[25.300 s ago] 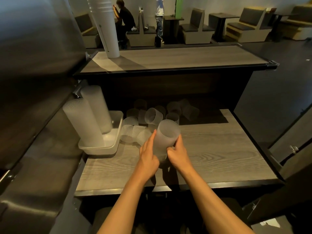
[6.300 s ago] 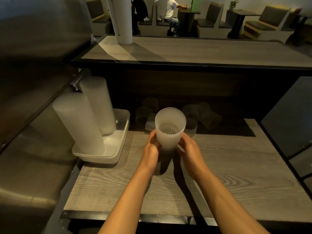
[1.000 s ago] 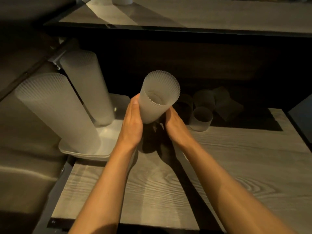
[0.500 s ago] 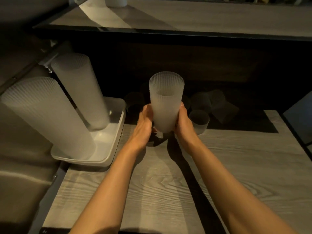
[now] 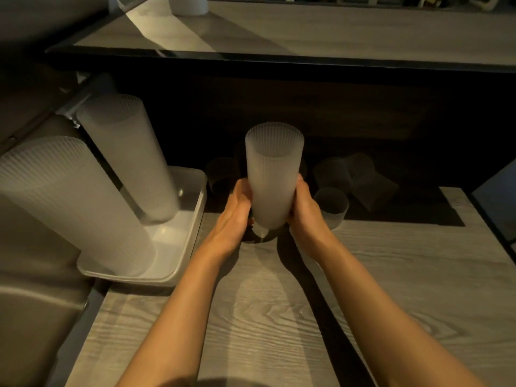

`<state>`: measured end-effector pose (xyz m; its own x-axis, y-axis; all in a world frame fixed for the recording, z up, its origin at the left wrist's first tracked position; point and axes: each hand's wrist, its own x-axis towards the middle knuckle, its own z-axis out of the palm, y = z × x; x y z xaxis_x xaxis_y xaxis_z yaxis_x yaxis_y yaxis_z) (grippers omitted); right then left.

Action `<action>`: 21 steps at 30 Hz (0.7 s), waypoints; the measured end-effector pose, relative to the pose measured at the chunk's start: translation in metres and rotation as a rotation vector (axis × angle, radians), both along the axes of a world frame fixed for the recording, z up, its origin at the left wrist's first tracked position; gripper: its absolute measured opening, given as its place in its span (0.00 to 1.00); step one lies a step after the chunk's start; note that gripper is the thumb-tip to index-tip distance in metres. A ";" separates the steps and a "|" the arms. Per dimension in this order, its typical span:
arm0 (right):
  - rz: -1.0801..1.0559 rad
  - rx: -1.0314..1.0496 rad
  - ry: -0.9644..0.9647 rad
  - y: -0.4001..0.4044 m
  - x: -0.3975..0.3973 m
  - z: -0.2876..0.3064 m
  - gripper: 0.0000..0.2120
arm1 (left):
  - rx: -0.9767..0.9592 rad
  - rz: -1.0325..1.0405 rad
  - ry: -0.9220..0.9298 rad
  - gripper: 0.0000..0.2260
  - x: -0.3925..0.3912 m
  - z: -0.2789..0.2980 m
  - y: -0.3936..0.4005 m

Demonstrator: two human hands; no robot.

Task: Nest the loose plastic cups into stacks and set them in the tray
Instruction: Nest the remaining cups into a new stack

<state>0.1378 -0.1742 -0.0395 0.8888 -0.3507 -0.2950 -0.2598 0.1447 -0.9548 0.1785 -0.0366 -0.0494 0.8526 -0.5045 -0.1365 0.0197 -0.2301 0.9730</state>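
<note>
An upright stack of nested frosted ribbed cups (image 5: 272,177) stands between both hands, its base just above the wooden counter. My left hand (image 5: 234,216) presses its lower left side and my right hand (image 5: 305,213) its lower right side. To the left, a white tray (image 5: 181,247) holds two tall cup stacks, one near (image 5: 69,202) and one farther back (image 5: 128,155). Several loose cups lie in shadow behind the hands, among them one upright cup (image 5: 332,208), a dim one at left (image 5: 222,175) and others at right (image 5: 360,174).
A raised wooden bar top (image 5: 335,32) runs across the back, with a white cup stack's base (image 5: 187,4) on it. A dark panel drops below it. A metal surface (image 5: 33,303) lies left of the counter. The counter's right edge (image 5: 491,216) is near.
The held stack has come upright from a tilt toward me and sunk closer to the counter. Both hands stay on its lower sides.
</note>
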 end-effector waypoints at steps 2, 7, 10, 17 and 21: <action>-0.002 -0.010 -0.021 0.004 -0.005 0.003 0.26 | -0.021 0.007 0.011 0.21 -0.010 0.006 0.001; -0.005 0.007 -0.083 0.013 -0.030 0.016 0.12 | -0.038 0.011 -0.031 0.12 -0.034 0.026 0.008; 0.002 0.012 -0.121 0.020 -0.052 0.026 0.13 | -0.060 -0.023 -0.057 0.13 -0.052 0.033 0.014; -0.024 0.067 -0.091 0.021 -0.101 0.028 0.19 | -0.082 -0.113 -0.013 0.14 -0.090 0.046 0.014; -0.052 0.039 -0.095 0.016 -0.122 0.034 0.14 | -0.082 -0.164 0.013 0.14 -0.108 0.048 0.009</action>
<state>0.0161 -0.1579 -0.0052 0.8943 -0.3868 -0.2249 -0.1597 0.1935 -0.9680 0.0706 -0.0281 -0.0010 0.7566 -0.6463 -0.0996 0.0013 -0.1509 0.9886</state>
